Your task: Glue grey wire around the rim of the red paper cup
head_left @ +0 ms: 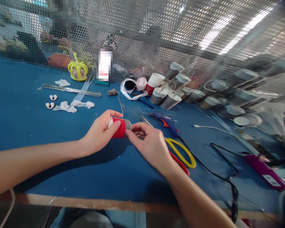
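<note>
A small cylinder wrapped in red, with a grey band at its right end, lies sideways above the table. My left hand is closed around its left part, thumb across the red wrap. The thumb and fingers of my right hand close on the grey end; the fingertips are partly hidden. From a small bundle of grey yarn a strand runs down to the cylinder. Beside my right hand lie scissors with yellow and red handles and a blue glue gun.
Behind stands a perforated metal screen, with a lit phone and a yellow crown-shaped piece before it. Thin metal rods and white mesh scraps lie left. Several grey-wrapped cups and a purple power strip are right.
</note>
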A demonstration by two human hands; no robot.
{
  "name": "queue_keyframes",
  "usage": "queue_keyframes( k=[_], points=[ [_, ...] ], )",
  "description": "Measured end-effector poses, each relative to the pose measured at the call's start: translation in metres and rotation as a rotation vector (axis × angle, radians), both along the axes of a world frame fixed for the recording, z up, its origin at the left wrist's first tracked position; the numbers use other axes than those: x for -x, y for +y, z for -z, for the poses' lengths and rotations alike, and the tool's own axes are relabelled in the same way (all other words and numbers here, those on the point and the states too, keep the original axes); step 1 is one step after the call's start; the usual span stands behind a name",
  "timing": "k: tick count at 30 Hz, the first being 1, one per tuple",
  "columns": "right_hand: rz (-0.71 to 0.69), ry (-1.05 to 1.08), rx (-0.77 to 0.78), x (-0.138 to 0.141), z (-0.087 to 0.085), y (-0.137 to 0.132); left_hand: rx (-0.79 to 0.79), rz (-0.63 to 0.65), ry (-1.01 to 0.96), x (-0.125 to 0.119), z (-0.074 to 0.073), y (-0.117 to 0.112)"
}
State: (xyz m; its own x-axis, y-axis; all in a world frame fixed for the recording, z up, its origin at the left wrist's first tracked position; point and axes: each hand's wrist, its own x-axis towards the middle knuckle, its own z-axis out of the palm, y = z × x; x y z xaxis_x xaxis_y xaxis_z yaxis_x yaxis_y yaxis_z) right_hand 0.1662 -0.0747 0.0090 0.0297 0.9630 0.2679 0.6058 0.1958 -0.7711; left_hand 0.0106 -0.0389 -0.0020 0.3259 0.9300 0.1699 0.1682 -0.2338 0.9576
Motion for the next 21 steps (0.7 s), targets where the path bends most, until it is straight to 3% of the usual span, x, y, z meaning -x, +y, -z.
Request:
queue_keyframes(
  k=[21],
  points=[
    [0.003, 0.031, 0.058, 0.0005, -0.0009, -0.0006, -0.05, 0.009, 0.015, -0.0006, 0.003, -0.0025]
  ],
)
